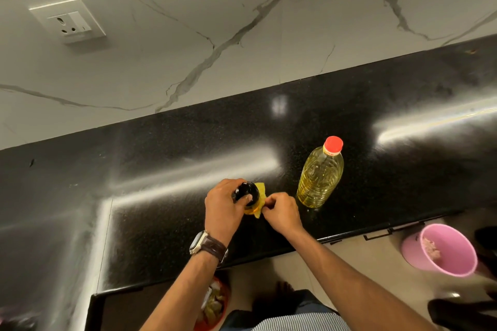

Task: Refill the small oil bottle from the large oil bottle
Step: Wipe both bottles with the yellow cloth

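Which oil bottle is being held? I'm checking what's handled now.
The small oil bottle with the black cap, gripped by the left hand. The large oil bottle, red-capped, stands untouched to its right.

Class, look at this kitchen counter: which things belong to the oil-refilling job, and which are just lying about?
Part of the job:
small oil bottle, black cap on, gripped by the left hand
large oil bottle, red cap on
yellow cloth against the small bottle, pinched by the right hand

Just lying about:
pink bucket on the floor
wall socket
wristwatch
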Demonstrator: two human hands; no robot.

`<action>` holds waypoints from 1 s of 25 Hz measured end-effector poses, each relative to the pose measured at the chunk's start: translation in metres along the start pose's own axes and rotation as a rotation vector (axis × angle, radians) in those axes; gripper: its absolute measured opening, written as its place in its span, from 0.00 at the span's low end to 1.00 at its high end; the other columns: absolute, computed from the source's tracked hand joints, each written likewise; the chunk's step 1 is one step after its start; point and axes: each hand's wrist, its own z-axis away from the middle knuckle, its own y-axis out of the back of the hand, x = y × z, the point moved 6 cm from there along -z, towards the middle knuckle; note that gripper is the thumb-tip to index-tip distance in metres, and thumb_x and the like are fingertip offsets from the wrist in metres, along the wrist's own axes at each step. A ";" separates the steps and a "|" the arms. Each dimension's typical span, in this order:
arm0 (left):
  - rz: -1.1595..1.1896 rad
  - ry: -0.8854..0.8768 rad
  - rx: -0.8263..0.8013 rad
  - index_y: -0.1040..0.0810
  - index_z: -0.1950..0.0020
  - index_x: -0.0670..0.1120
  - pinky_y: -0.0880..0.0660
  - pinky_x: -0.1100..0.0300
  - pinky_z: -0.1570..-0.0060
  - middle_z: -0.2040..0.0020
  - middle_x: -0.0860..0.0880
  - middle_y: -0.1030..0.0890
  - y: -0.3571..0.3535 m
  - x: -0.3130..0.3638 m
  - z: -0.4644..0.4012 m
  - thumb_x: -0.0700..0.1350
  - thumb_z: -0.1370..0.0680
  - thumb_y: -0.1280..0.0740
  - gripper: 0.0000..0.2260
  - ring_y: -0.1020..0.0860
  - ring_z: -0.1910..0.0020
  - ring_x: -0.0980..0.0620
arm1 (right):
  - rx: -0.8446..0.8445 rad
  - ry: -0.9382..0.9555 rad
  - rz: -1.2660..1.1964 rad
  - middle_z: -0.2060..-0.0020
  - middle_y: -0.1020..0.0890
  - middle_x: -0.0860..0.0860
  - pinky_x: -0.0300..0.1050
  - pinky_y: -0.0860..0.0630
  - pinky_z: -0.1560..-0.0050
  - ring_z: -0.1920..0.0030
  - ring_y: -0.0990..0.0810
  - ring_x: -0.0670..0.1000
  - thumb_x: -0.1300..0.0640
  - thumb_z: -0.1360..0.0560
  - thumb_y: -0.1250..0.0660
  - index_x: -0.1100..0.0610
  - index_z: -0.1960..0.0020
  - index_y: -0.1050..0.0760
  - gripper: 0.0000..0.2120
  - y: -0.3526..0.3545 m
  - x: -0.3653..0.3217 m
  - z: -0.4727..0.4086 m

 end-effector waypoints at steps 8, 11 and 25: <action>0.000 0.067 -0.011 0.17 0.49 0.51 0.17 0.53 0.51 0.51 0.59 0.17 0.004 -0.015 -0.002 0.48 0.32 0.16 0.16 0.19 0.53 0.58 | 0.113 0.084 -0.282 0.62 0.17 0.41 0.34 0.18 0.55 0.60 0.17 0.38 0.64 0.28 0.24 0.54 0.55 0.15 0.07 0.000 -0.007 0.010; 0.044 0.126 0.040 0.18 0.52 0.52 0.17 0.51 0.56 0.57 0.59 0.16 0.003 -0.018 0.005 0.48 0.32 0.16 0.14 0.17 0.57 0.59 | 0.059 0.093 -0.267 0.59 0.14 0.44 0.38 0.17 0.53 0.57 0.15 0.41 0.63 0.27 0.24 0.53 0.50 0.14 0.09 -0.003 -0.010 0.003; 0.046 0.114 0.095 0.18 0.53 0.51 0.18 0.59 0.58 0.58 0.61 0.18 0.004 -0.017 0.006 0.48 0.31 0.17 0.13 0.19 0.58 0.63 | 0.066 0.008 -0.108 0.63 0.16 0.46 0.42 0.27 0.60 0.60 0.18 0.49 0.61 0.27 0.28 0.54 0.59 0.17 0.03 -0.008 -0.020 0.009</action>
